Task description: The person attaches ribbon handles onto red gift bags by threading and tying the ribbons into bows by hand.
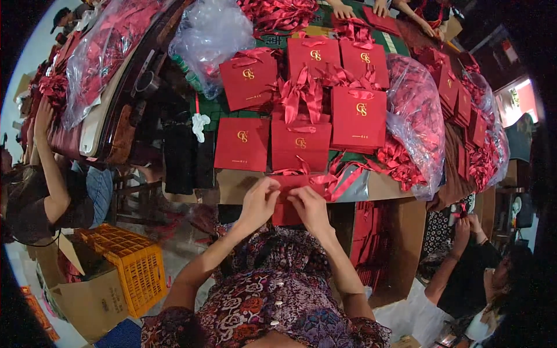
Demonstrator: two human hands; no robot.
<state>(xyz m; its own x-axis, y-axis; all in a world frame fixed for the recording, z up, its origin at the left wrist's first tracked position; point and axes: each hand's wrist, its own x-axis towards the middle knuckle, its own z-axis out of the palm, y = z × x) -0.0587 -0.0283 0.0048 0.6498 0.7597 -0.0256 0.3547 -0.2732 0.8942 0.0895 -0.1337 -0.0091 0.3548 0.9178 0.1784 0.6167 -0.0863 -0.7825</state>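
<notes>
A small red paper bag (285,213) is between my hands at the table's near edge, in front of my body. My left hand (259,204) is closed with thumb and fingers at the bag's left upper part. My right hand (311,210) pinches at its right side; the fingertips are partly hidden. Red satin ribbon (342,184) trails across the table edge just beyond my right hand. Straight ahead lies a stack of red bags (300,152) with gold lettering, with a ribbon bunch (300,95) on top of it.
More stacks of red bags (358,119) cover the table. A clear plastic sack of ribbons (415,122) bulges at the right, another plastic bag (212,35) at the far left. Below are an orange crate (136,269) and a cardboard box (400,249). Other people work around.
</notes>
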